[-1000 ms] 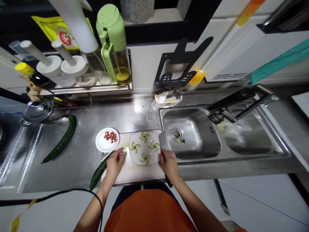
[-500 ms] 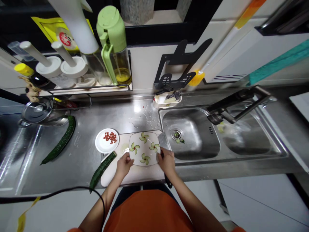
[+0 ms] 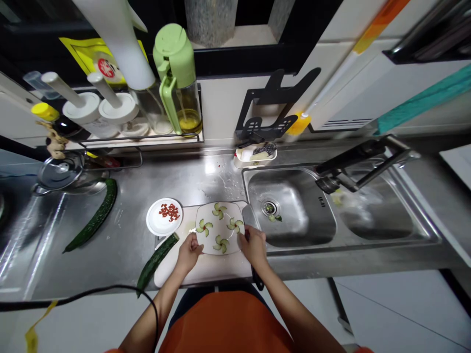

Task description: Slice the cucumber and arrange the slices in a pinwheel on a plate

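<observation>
A square white plate (image 3: 221, 215) with several pinwheels of cucumber slices (image 3: 204, 227) rests on a pale cutting board (image 3: 206, 267). My left hand (image 3: 189, 254) grips the plate's near left corner, fingers curled on its rim. My right hand (image 3: 253, 245) grips the plate's near right corner the same way. A cut cucumber piece (image 3: 156, 259) lies on the board's left edge, just left of my left hand. A knife (image 3: 250, 218) lies along the board's right side, its blade beside the plate and its handle under my right wrist.
A small round dish of red bits (image 3: 164, 215) sits left of the plate. A whole cucumber (image 3: 94, 217) lies on the steel counter further left, near a pot lid (image 3: 61, 170). A double sink (image 3: 290, 206) with a tap (image 3: 353, 166) is at the right. Bottles stand on a rack (image 3: 140, 132) behind.
My left hand moved right from the cucumber piece to the plate's near left corner. Both hands now hold the plate, which looks slightly shifted.
</observation>
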Motion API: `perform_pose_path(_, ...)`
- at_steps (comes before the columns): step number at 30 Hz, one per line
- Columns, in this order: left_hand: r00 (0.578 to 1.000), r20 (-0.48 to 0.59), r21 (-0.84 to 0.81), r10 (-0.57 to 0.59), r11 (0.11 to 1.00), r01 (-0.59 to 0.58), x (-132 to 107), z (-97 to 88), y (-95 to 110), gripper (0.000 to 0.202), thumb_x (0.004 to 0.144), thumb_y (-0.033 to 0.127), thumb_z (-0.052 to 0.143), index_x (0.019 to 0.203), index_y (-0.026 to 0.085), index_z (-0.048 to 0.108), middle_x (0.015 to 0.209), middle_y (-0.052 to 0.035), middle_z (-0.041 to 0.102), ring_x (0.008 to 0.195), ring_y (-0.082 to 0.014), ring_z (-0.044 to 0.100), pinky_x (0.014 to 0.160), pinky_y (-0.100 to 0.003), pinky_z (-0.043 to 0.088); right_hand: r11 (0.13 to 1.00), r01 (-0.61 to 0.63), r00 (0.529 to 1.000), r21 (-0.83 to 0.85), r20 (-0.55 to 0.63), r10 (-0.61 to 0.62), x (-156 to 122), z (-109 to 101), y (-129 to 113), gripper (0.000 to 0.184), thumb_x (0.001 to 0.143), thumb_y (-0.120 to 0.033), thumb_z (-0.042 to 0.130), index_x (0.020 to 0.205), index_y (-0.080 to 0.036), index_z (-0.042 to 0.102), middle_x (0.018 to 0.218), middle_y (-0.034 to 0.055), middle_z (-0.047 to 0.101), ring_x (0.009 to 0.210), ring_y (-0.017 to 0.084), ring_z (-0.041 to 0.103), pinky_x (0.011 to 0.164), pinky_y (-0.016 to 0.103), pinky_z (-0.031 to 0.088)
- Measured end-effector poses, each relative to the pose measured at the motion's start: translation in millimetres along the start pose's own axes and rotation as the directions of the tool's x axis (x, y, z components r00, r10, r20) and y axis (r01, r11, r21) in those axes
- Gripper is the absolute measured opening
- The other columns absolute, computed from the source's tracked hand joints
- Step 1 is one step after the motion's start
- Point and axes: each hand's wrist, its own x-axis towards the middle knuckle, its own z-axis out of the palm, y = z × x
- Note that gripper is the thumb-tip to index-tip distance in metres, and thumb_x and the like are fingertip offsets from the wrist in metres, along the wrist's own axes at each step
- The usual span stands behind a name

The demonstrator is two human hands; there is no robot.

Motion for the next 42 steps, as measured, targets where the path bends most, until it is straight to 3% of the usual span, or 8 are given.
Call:
perform_pose_path(6,0.999,0.015,-0.055,0.028,0.998,-0.028,-2,-14.9,14,0.03,0.063,0.039,0.07,0.074,0.019,0.049,0.058,0.0074,0.044,0.053,-0.0076,0.042,0.055,-0.022,0.045,0.99,0.011,1.0,0.142,0.016,-0.013,9,-10,-17,0.019,0.076,-0.031,0.049,0.079,-0.018,0.063,0.062,0.0004,0.057,0.061,0.017,0.049,0.07,0.032,0.036)
perform_pose_path(12,0.999,0.034,-0.096,-0.017,0.995,0.02,-12,-30.5,39,0.037,0.059,0.043,0.072,0.077,0.019,0.052,0.059,0.0058,0.05,0.055,-0.0093,0.048,0.058,-0.023,0.045,0.933,-0.05,0.998,0.357,0.062,0.03,14,-18,-36,0.017,0.073,-0.037,0.054,0.067,-0.021,0.052,0.058,-0.0026,0.049,0.056,0.014,0.045,0.058,0.026,0.035)
perform_pose_path(19,0.999,0.036,-0.147,0.014,0.989,-0.008,-30,-41.9,61,0.034,0.061,0.04,0.074,0.075,0.018,0.052,0.059,0.0065,0.049,0.054,-0.0077,0.046,0.056,-0.02,0.042,0.766,-0.154,0.988,0.624,0.115,0.105,13,-21,-56,0.027,0.069,-0.045,0.062,0.074,-0.021,0.05,0.063,-0.0032,0.05,0.061,0.013,0.048,0.056,0.025,0.039)
perform_pose_path(28,0.998,0.054,-0.19,0.043,0.981,-0.032,-44,-51.1,69,0.035,0.065,0.043,0.074,0.08,0.018,0.054,0.068,0.0021,0.059,0.059,-0.0093,0.053,0.06,-0.021,0.043,0.521,-0.253,0.955,0.815,0.298,-0.002,8,-28,-78,0.033,0.073,-0.044,0.062,0.093,-0.024,0.046,0.094,0.0057,0.064,0.084,0.022,0.062,0.068,0.035,0.051)
perform_pose_path(37,0.994,0.089,-0.288,0.058,0.957,-0.03,-48,-54.4,69,0.032,0.068,0.039,0.073,0.084,0.018,0.054,0.073,0.001,0.063,0.063,-0.0104,0.057,0.06,-0.021,0.043,0.474,-0.259,0.951,0.841,0.307,-0.025,2,-22,-79,0.038,0.07,-0.026,0.059,0.104,-0.023,0.043,0.105,0.0083,0.063,0.097,0.025,0.062,0.074,0.039,0.053)
perform_pose_path(42,0.994,0.083,-0.278,0.068,0.96,-0.042,-49,-55.8,67,0.032,0.068,0.036,0.074,0.085,0.018,0.054,0.071,0.0014,0.061,0.063,-0.0098,0.055,0.06,-0.02,0.042,0.473,-0.265,0.948,0.84,0.317,-0.032,-2,-22,-81,0.04,0.07,-0.024,0.057,0.108,-0.023,0.044,0.108,0.0083,0.063,0.097,0.024,0.062,0.08,0.041,0.052)
